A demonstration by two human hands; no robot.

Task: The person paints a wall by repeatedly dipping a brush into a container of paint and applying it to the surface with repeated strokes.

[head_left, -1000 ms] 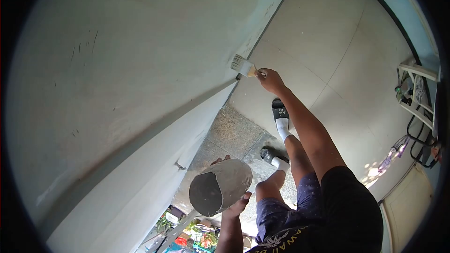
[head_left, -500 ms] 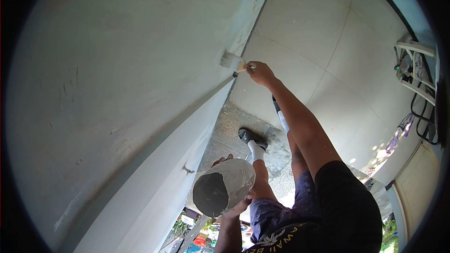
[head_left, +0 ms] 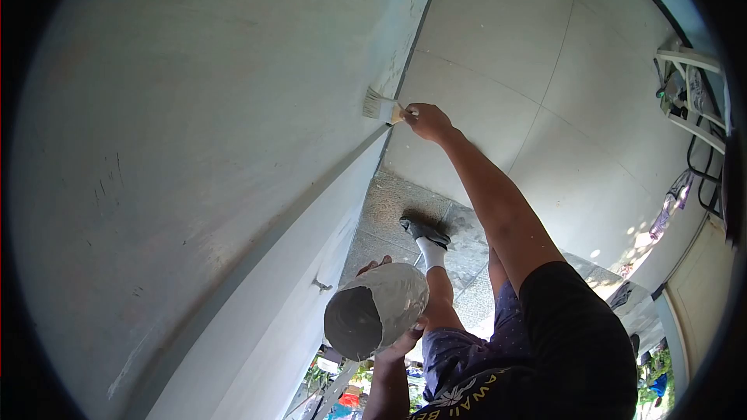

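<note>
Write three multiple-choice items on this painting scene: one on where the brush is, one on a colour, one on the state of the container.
1. Where are the bristles of the brush?
A. Dipped in the container
B. Against the wall
C. Lying on the floor

2. What colour is the sock on the visible foot?
A. White
B. Red
C. Black

3. How is the container held by the left hand?
A. Upside down with a lid on
B. Set down on the floor
C. Tilted, with its open mouth facing the camera

Answers:
1. B, the right hand presses the bristles to the wall near its lower edge.
2. A, the sock above the dark shoe is white.
3. C, the dark interior shows through the open mouth, with the fingers wrapped around its side.
</note>
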